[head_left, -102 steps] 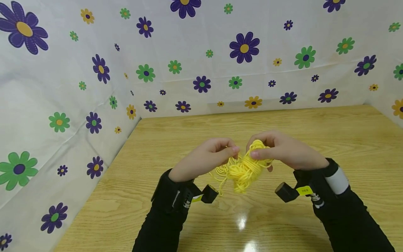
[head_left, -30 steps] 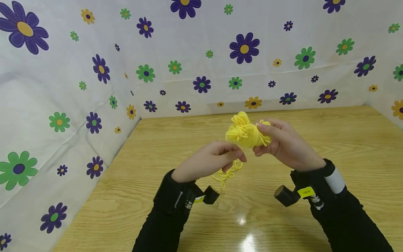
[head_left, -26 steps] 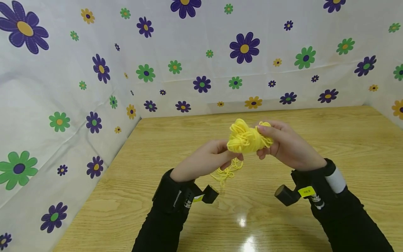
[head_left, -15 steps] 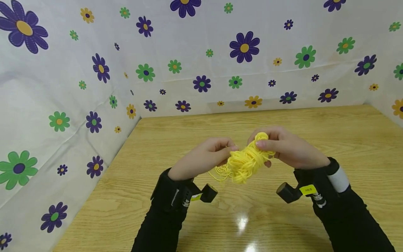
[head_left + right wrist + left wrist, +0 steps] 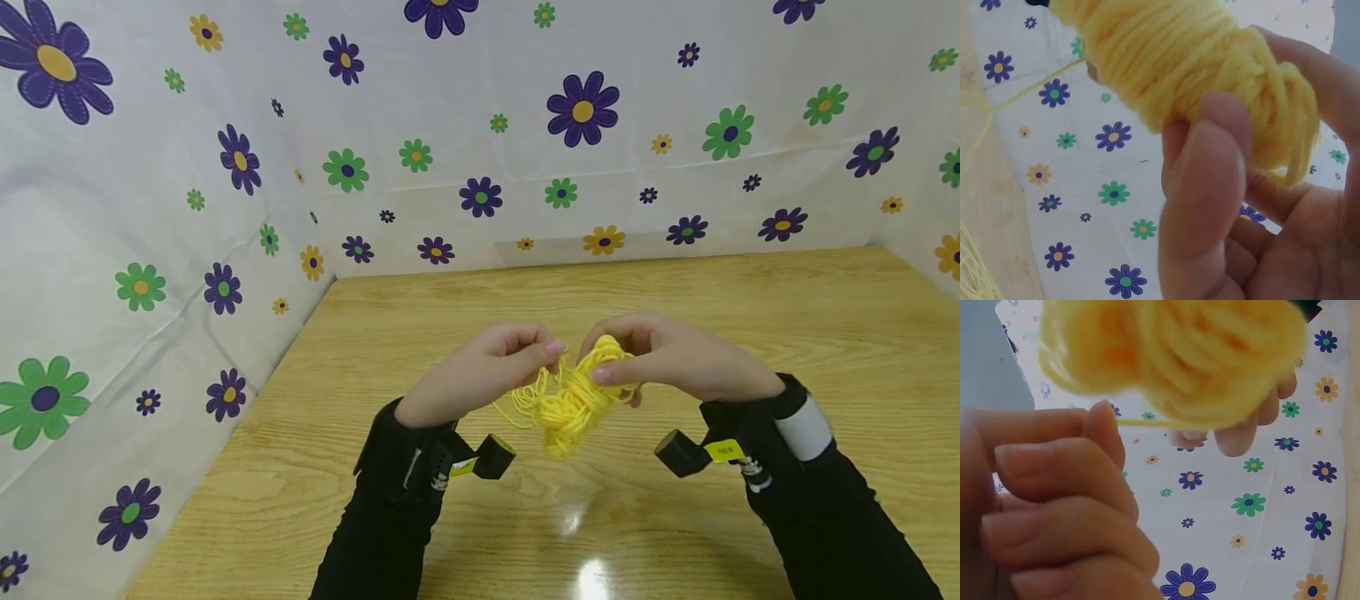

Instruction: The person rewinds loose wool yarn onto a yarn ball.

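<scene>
A bundle of yellow yarn (image 5: pixel 576 402) is held up over the table, wound tightly round its middle with loops at its ends. My right hand (image 5: pixel 663 357) grips its upper right end, thumb in front and fingers behind; the right wrist view shows the thumb pressed on the yarn bundle (image 5: pixel 1166 56). To its left, my left hand (image 5: pixel 498 367) pinches a single yarn strand (image 5: pixel 1150 423) between thumb and forefinger, and the strand runs taut to the bundle in the left wrist view. The other left fingers (image 5: pixel 1079 531) are curled in.
Loose yarn strands (image 5: pixel 525 400) lie on the wooden table (image 5: pixel 300 483) behind the left hand. A white cloth with printed flowers (image 5: pixel 420 83) closes off the back and sides. Each wrist wears a black camera mount (image 5: pixel 690 454).
The bundle, raised and nearly level a second ago, has come down and tilted, its free end now pointing down. My right hand lowered with it, while the left keeps pinching near the same place.
</scene>
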A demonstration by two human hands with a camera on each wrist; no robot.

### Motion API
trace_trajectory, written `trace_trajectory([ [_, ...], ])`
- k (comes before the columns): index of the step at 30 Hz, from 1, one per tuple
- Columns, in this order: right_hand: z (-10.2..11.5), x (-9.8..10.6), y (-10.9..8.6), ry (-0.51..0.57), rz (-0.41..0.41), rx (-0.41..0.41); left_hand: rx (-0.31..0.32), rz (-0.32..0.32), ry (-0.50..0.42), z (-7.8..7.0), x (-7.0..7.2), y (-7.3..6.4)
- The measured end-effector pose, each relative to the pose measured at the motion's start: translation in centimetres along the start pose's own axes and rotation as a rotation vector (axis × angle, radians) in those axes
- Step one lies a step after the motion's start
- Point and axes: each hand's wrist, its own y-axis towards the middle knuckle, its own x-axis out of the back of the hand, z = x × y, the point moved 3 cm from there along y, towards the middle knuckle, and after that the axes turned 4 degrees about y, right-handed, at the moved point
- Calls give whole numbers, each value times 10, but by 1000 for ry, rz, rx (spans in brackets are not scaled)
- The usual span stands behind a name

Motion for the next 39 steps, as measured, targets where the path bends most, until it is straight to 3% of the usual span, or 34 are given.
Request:
trace_trajectory([
  [5,-1,2,2,-64,-109,-70,1,-8,-8,-3,2,-2],
  [12,-1,3,3,-79,-272,-72,26,-24,-22,-3,2,-4],
  [19,-1,5,3,-9,-359,-57,15,-34,21,-7,1,-6],
  [28,1,6,3,77,-459,-37,-9,-10,13,-6,-4,-4],
  [33,2,9,3,147,-494,21,-37,9,29,-5,-7,-1],
  [39,2,10,1,291,-499,87,-21,29,43,-4,-9,1],
])
